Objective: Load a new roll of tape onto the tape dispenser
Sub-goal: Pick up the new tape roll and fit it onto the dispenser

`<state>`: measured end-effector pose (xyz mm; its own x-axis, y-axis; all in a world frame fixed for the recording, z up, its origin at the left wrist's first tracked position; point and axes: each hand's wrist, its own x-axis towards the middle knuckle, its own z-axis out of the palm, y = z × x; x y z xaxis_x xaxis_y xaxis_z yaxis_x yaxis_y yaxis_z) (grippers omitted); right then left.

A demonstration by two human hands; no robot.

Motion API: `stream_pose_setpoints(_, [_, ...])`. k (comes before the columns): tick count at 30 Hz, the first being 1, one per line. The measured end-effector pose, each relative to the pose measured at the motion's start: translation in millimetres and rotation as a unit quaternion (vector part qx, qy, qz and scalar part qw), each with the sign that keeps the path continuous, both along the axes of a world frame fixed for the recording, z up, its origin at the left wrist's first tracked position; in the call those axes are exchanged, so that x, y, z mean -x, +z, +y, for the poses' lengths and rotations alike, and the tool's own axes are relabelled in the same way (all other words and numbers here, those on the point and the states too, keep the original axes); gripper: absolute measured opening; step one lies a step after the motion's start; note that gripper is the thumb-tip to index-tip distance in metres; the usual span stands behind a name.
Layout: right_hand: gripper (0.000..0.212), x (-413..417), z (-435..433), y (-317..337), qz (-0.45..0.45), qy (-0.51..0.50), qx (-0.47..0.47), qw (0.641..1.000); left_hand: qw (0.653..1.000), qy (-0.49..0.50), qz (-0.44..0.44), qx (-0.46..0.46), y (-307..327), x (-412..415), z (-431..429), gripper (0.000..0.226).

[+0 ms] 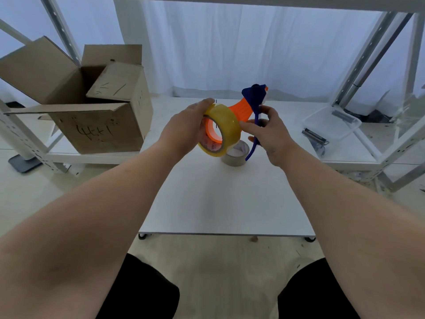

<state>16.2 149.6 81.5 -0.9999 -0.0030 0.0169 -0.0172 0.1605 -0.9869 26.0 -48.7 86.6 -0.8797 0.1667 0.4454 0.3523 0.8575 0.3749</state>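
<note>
Yellow tape, a full roll point(230, 120), sits in the left hand point(184, 132). The fingers curl over its top edge and the palm cups its near side. The roll is held up above the table point(218, 199), tilted so that its open middle faces the camera. Orange plastic shows through that hole, but I cannot tell whether the roll is fully seated on it.

The orange belongs to the tape dispenser point(243, 109), which runs up and to the right from the roll to a dark blue head. The right hand point(273, 137) holds the dispenser by a thin blue strip that hangs down from the head. Its fingers are curled round the strip, and one fingertip reaches across to the rim of the roll.

Just below both hands, a pale grey ring point(236, 158) lies flat on the table; it looks like a spent or smaller roll.

Farther out, an open cardboard box point(96, 125) with pen marks on its side stands on a low white shelf to the left. A clear plastic tub point(345, 125) rests on the shelf to the right, with some small dark metal pieces in front of it. White metal racking point(368, 54) frames both sides, and a white curtain point(230, 54) hangs behind.
</note>
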Motion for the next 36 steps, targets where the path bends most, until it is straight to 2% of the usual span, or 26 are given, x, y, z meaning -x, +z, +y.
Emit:
stream_pose_setpoints(6, [0.055,3,-4,-2,0.013,-0.002,-0.029,0.999,0.999,0.026,0.009,0.030,2,4,3,0.045])
stream_pose_setpoints(12, [0.060,2,-5,-4,0.013,0.014,-0.055,0.998,0.995,0.050,-0.043,0.069,3,2,5,0.046])
stream_pose_setpoints(17, [0.062,-2,-3,-5,0.025,0.052,-0.120,0.991,0.986,0.080,-0.117,0.091,2,5,4,0.049])
stream_pose_setpoints(19, [0.062,-3,-4,-6,0.022,0.057,-0.130,0.990,0.984,0.086,-0.131,0.082,2,6,-2,0.043])
stream_pose_setpoints(23, [0.062,-4,-4,-3,0.024,0.011,-0.123,0.992,0.989,0.091,-0.103,0.059,3,6,-15,0.033])
stream_pose_setpoints(36, [0.062,1,-9,-7,0.017,-0.029,-0.088,0.996,0.995,-0.002,-0.090,-0.041,15,-7,-8,0.035])
